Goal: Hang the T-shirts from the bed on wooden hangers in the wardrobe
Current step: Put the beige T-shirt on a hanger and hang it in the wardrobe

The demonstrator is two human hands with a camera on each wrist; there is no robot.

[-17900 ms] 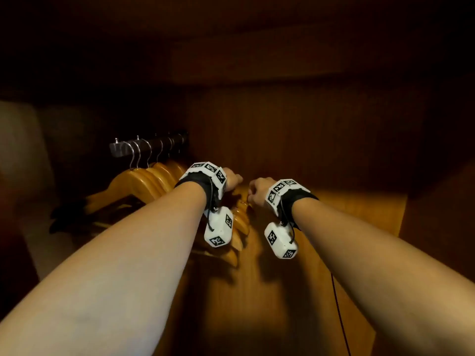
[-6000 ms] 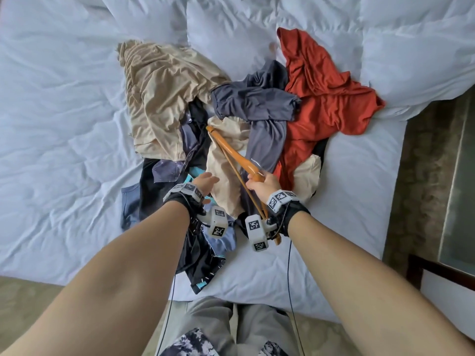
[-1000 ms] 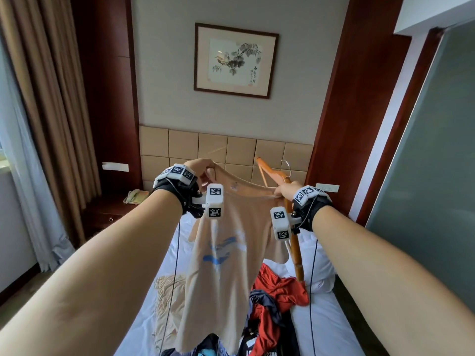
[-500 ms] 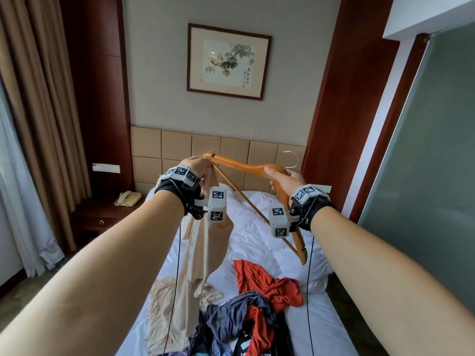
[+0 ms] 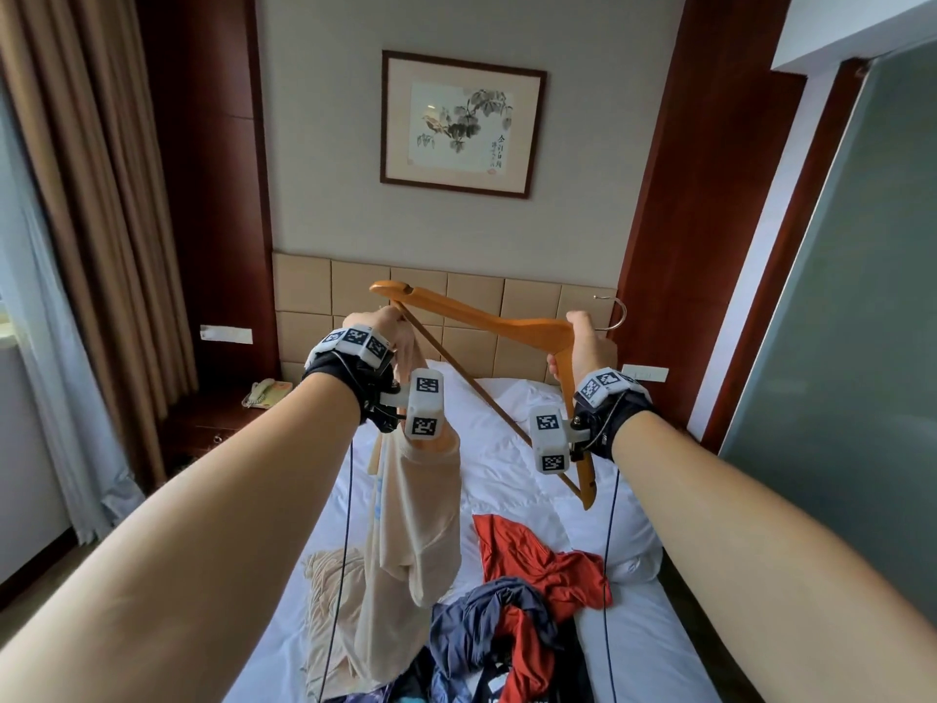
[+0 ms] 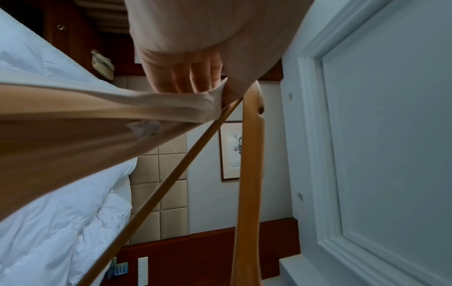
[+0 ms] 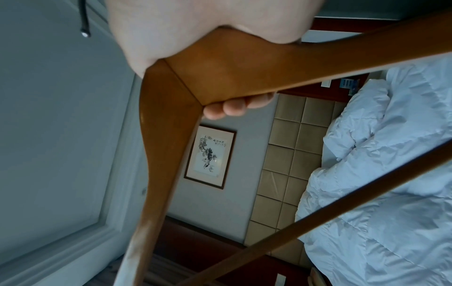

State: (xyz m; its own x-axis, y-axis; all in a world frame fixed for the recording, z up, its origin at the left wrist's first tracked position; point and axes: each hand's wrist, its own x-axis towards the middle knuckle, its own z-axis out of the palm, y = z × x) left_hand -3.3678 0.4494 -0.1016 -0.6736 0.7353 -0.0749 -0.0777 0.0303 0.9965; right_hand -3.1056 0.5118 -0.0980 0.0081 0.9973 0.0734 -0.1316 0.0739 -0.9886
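A beige T-shirt [image 5: 410, 540] hangs bunched from my left hand [image 5: 393, 329], which pinches its neck edge [image 6: 171, 100] at chest height over the bed. My right hand [image 5: 583, 342] grips a wooden hanger [image 5: 487, 319] at its middle, just below the metal hook [image 5: 616, 317]. The hanger is tilted, one arm reaching left to my left hand, the other pointing down past my right wrist. In the left wrist view the hanger's tip [image 6: 254, 100] lies right beside the pinched cloth. The right wrist view shows my fingers [image 7: 232, 106] curled round the hanger [image 7: 220, 77].
Below lies the bed [image 5: 517, 449] with a white duvet and a pile of clothes: a red shirt [image 5: 532, 555], a navy one [image 5: 497, 616], a beige garment [image 5: 324, 575]. A nightstand with a phone [image 5: 263, 398] stands left, a glass panel [image 5: 836, 347] right.
My right hand let go of the shirt's shoulder and swung the hanger up and flatter, its left tip now at my left hand. The shirt has dropped into a bunch.
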